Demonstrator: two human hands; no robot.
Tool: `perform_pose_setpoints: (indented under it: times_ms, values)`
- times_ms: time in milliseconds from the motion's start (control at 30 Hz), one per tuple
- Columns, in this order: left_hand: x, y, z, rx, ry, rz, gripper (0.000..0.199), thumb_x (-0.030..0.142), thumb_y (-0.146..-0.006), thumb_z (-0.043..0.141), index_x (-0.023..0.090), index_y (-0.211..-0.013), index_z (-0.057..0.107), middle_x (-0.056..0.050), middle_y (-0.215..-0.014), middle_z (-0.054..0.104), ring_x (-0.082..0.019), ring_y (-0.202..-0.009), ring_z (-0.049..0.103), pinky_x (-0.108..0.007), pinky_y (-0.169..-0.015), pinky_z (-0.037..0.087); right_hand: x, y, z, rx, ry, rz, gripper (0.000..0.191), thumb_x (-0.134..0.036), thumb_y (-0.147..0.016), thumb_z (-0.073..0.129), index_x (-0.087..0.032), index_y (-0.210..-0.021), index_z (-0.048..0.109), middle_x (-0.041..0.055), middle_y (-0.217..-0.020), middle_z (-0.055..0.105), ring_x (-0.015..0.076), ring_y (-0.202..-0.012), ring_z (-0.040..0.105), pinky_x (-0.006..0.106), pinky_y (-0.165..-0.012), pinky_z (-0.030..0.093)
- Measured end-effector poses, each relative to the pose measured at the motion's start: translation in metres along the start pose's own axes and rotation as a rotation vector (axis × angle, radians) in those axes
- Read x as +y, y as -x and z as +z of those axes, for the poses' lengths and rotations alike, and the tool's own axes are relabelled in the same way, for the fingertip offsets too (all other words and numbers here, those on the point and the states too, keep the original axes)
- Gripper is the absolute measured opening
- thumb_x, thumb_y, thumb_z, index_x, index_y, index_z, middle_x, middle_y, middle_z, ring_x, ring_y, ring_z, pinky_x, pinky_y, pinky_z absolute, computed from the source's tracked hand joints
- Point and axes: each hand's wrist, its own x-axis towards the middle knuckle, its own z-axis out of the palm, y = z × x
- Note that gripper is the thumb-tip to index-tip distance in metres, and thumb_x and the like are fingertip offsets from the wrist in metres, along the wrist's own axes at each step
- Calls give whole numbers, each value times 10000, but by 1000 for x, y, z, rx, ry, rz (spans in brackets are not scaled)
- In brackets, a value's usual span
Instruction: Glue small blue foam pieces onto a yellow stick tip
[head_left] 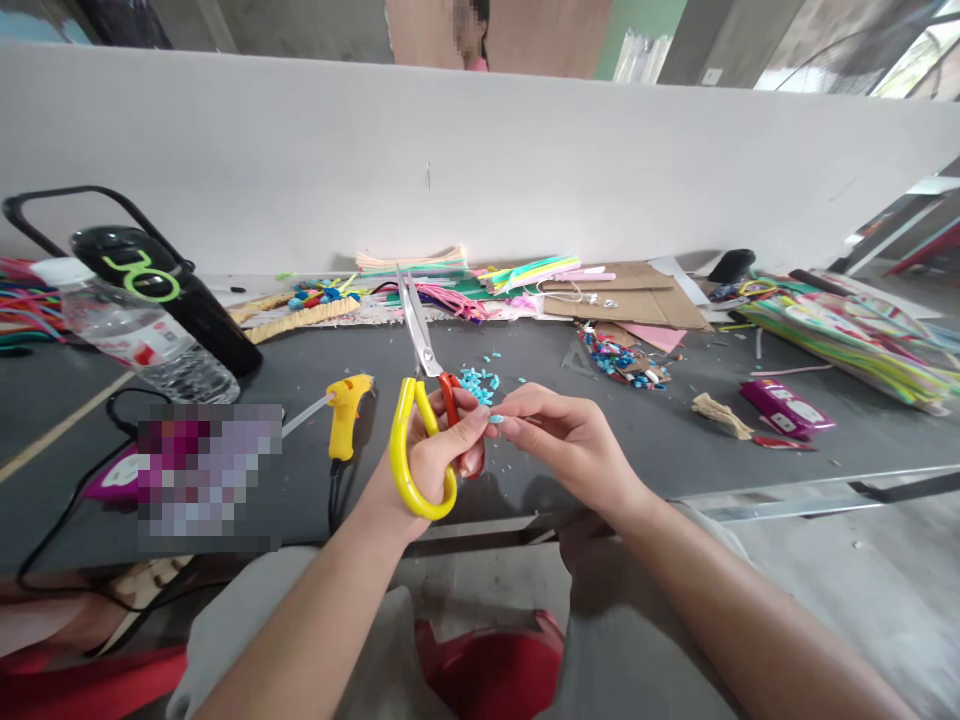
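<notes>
My left hand [442, 450] is closed, with the scissors [418, 325] hooked on it by a yellow handle loop and the red loop at its fingers. The blades point away from me, slightly apart. Between my two hands is a small light-blue piece [495, 419], pinched by my right hand [566, 430] between thumb and forefinger. My left thumb tip meets it from the other side. Just beyond my hands lies a small pile of blue cut pieces [478, 382] on the dark table [465, 344], partly covered by my left hand.
Left of my hands is a yellow glue gun [346, 415] with its cord. A clear water bottle [161, 345] and black flask [180, 290] stand farther left. Fuzzy stems [532, 272] and cardboard [622, 300] line the back partition. Purple packs [784, 408] lie on both sides.
</notes>
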Motion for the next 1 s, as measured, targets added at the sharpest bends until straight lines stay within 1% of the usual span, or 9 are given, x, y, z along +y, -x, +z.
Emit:
perform_pose_setpoints:
  times_ms: [100, 167, 300, 533, 633, 733, 800, 867, 1000]
  values:
    - [-2, 0, 2, 18, 39, 12, 355, 276, -675, 855, 170, -807, 543, 41, -555, 603, -56, -420, 471, -190, -457, 368, 1, 0, 0, 7, -34, 20, 95, -224, -896, 724, -233, -954, 799, 41, -923, 723, 150, -863, 631, 303, -791, 517]
    - [-5, -1, 2, 30, 58, 18, 354, 279, -678, 849, 176, -799, 533, 59, -499, 553, -60, -416, 461, -189, -457, 363, 3, 0, 1, 9, -47, 31, 110, -222, -891, 730, -237, -974, 801, 46, -947, 718, 153, -877, 635, 306, -796, 526]
    - [-11, -2, 3, 56, 64, 50, 338, 294, -698, 835, 183, -810, 535, 71, -455, 503, -67, -418, 448, -191, -454, 351, 6, 3, 4, 58, -58, 20, 131, -212, -859, 762, -247, -978, 807, 41, -931, 701, 152, -859, 643, 301, -771, 543]
    - [-16, 0, 5, 100, 66, 89, 347, 284, -696, 834, 186, -810, 521, 62, -514, 538, -77, -449, 491, -199, -455, 383, 9, 4, 5, 88, -8, 6, 146, -219, -838, 787, -272, -973, 798, 28, -941, 696, 153, -852, 652, 295, -735, 534]
    - [-18, -1, 3, 108, 28, 112, 353, 302, -711, 836, 187, -835, 527, 59, -532, 555, -85, -462, 512, -209, -463, 406, 9, 4, 5, 124, 24, 3, 97, -225, -851, 772, -256, -941, 794, 29, -918, 705, 149, -851, 645, 286, -730, 520]
    - [-20, -2, 0, 117, -55, 140, 349, 332, -747, 824, 190, -879, 535, 56, -563, 580, -89, -485, 542, -205, -474, 416, 7, 3, 6, 139, -1, 18, 33, -237, -856, 763, -238, -883, 782, 24, -884, 699, 144, -821, 638, 281, -718, 512]
    - [-21, -1, 0, 106, -92, 148, 345, 354, -765, 815, 189, -888, 539, 51, -600, 600, -84, -498, 552, -197, -475, 411, 6, 3, 7, 146, -29, 34, 23, -249, -847, 771, -226, -851, 773, 22, -866, 684, 143, -800, 634, 283, -713, 514]
    - [-22, 0, 0, 86, -104, 145, 339, 378, -781, 803, 187, -889, 544, 47, -618, 606, -79, -504, 550, -195, -478, 409, 7, 3, 7, 151, -52, 53, 56, -271, -837, 781, -216, -837, 767, 25, -859, 670, 148, -790, 631, 293, -712, 520]
    - [-23, 1, 0, 56, -129, 118, 318, 401, -802, 783, 188, -874, 558, 50, -573, 576, -81, -500, 522, -203, -488, 408, 11, 3, 7, 143, -76, 91, 111, -319, -844, 775, -210, -846, 754, 31, -875, 653, 156, -786, 627, 313, -724, 531]
